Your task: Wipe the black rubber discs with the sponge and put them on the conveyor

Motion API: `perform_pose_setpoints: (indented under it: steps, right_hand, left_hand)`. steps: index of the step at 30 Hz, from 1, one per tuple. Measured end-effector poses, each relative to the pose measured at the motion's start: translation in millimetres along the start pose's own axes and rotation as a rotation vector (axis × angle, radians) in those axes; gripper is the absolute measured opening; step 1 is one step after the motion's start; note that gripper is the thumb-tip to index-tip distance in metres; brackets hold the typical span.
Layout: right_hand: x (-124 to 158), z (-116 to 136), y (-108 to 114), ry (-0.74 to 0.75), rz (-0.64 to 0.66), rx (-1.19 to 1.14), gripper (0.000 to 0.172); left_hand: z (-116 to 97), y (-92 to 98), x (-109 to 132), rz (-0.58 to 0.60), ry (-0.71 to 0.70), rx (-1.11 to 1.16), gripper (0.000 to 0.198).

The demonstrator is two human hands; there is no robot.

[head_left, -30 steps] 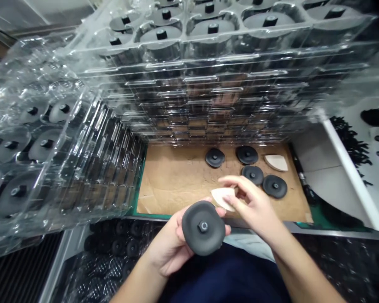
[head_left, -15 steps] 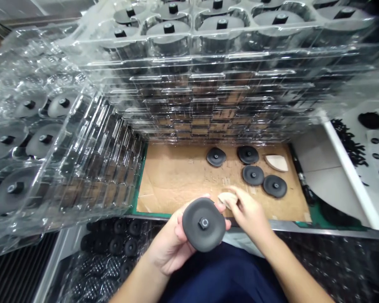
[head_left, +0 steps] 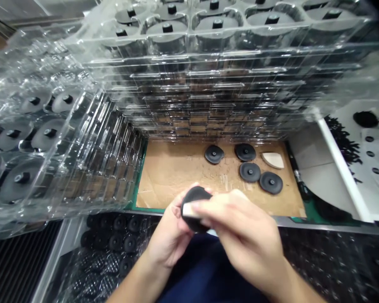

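Note:
My left hand (head_left: 172,233) is closed round the edge of a black disc-shaped part (head_left: 194,194), tilted up above the cardboard's near edge. A small cream-coloured pad (head_left: 190,209) is pinched in my right hand (head_left: 244,229) and lies against the face of that disc. My right fingers hide the disc's right side and its middle stud. Beyond my hands, several similar black discs with a short central stud (head_left: 250,171) lie on the cardboard (head_left: 164,176). A second cream pad (head_left: 273,160) rests to their right.
Tall stacks of clear plastic trays (head_left: 192,90) holding similar discs rise behind and at the left (head_left: 91,147). A white-edged bin wall (head_left: 344,168) stands at right. More dark parts in trays (head_left: 113,240) sit low on the left.
My right hand has come left from the cardboard, bringing its cream pad against the held disc. My left hand has tilted the disc and raised it slightly.

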State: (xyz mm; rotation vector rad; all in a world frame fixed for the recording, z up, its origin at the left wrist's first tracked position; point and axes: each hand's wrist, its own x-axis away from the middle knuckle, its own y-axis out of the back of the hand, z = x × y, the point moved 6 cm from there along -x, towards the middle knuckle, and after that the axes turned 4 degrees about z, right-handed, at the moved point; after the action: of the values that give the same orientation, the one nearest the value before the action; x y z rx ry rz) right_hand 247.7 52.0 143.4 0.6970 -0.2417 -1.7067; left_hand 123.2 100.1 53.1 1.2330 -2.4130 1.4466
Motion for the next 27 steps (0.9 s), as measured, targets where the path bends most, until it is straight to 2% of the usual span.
perform_pose_setpoints:
  steps: [3, 6, 8, 11, 13, 16, 18, 21, 23, 25, 27]
  right_hand:
    - [-1.5, -4.6, -0.9, -0.104, 0.026, 0.085, 0.026]
    - [-5.8, 2.1, -1.3, -0.029, 0.006, 0.074, 0.029]
    - [-8.1, -5.5, -3.2, -0.046, -0.029, -0.024, 0.026]
    - [-0.9, -48.5, -14.5, -0.327, -0.012, -0.126, 0.016]
    - [14.0, -79.8, -25.9, -0.476, 0.016, -0.128, 0.017]
    - [38.5, -110.3, -43.2, -0.525, 0.049, -0.073, 0.021]
    - [48.4, -117.7, -49.2, -0.53, 0.066, -0.058, 0.021]
    - [42.5, -105.6, -39.8, -0.543, 0.033, -0.047, 0.023]
    - [26.0, -80.7, -24.1, -0.502, -0.072, -0.04, 0.024]
    - [6.2, -44.7, -10.7, -0.344, -0.19, -0.023, 0.023]
    - [-9.7, -9.9, -12.0, -0.142, -0.143, -0.001, 0.023]
  left_hand:
    - [-1.6, 1.2, -1.0, -0.041, -0.007, 0.007, 0.059]
    - [0.4, -0.7, -2.6, -0.017, -0.006, 0.013, 0.062]
    - [2.4, 1.8, -4.0, -0.042, -0.006, 0.021, 0.057]
    - [4.7, 9.7, -5.4, -0.101, 0.005, 0.08, 0.051]
    - [4.9, 14.1, -5.6, -0.121, 0.025, 0.117, 0.056]
    - [2.8, 16.7, -5.6, -0.14, 0.042, 0.135, 0.068]
    - [1.8, 14.8, -6.4, -0.128, 0.044, 0.145, 0.072]
    - [3.0, 10.5, -7.9, -0.105, 0.038, 0.15, 0.067]
    - [4.4, 7.8, -8.4, -0.091, 0.018, 0.14, 0.062]
    - [5.5, 6.4, -7.7, -0.08, 0.003, 0.115, 0.06]
    - [6.5, 7.5, -6.1, -0.085, 0.015, 0.074, 0.062]
